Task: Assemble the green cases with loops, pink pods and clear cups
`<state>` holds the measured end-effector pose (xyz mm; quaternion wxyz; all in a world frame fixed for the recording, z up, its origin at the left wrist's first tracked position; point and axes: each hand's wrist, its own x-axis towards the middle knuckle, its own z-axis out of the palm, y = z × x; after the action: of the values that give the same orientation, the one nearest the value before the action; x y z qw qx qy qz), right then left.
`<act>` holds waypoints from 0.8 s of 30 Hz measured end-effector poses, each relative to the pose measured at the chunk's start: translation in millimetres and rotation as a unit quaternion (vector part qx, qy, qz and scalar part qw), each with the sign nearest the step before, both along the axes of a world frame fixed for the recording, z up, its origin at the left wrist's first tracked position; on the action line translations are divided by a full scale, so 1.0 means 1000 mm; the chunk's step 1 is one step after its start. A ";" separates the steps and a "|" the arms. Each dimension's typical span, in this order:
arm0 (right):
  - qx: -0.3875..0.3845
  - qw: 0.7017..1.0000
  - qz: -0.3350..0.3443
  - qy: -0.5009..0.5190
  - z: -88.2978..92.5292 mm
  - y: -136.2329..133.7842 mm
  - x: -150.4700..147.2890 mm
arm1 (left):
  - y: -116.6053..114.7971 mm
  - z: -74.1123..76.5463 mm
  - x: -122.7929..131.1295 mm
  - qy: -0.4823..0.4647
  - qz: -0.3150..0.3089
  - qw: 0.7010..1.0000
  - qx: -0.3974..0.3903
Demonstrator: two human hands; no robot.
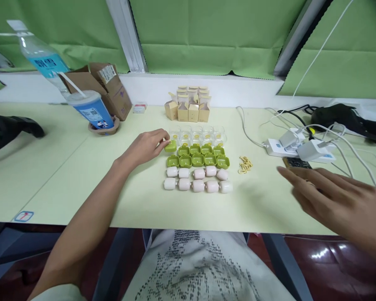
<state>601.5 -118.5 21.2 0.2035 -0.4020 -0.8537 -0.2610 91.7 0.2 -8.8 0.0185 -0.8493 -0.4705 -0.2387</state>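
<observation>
My left hand (149,145) pinches a small green pot-shaped piece (171,146) at the left end of the back green row. Its flat side faces up, while the other green pieces (198,159) lie with their hollows up. Behind them stand clear plastic cups (196,134) with yellow spots. In front are two rows of pale pink and white barrel-shaped pieces (198,185). A small heap of yellow pieces (245,164) lies to the right. Blurred by motion, my right hand (335,200) hovers over the table's right side, fingers stretched out, holding nothing visible.
Small open cardboard boxes (188,109) stand against the wall. At left are a tilted blue cup (92,112), a water bottle (44,60), a brown carton (113,90) and a black object (15,125). Cables and a power strip (278,147) lie at right.
</observation>
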 end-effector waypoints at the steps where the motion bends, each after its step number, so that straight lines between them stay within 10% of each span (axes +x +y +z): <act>1: 0.023 0.998 0.058 -0.011 0.004 0.014 -0.024 | -0.001 0.001 0.002 -0.021 0.001 1.000 -0.010; 4: -0.116 0.970 0.130 0.169 0.012 0.061 -0.100 | -0.005 0.006 0.012 -0.195 0.004 0.980 -0.046; 7: -0.379 0.855 0.150 0.320 0.014 0.099 -0.172 | -0.012 0.011 0.031 -0.404 -0.017 0.911 -0.079; 11: -0.527 0.726 0.175 0.406 0.013 0.121 -0.233 | -0.020 0.010 0.053 -0.500 -0.042 0.860 -0.093; 20: -0.447 0.768 0.234 0.394 0.012 0.133 -0.249 | -0.004 -0.005 0.046 -0.565 -0.060 0.816 -0.108; 24: -0.454 0.782 0.227 0.362 0.004 0.153 -0.244 | -0.001 -0.002 0.033 -0.491 -0.041 0.865 -0.090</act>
<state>357.7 34.2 25.2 0.3444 -0.3078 -0.8038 0.3750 124.2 -1.2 -10.6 -0.3018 -0.6385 -0.4030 -0.5820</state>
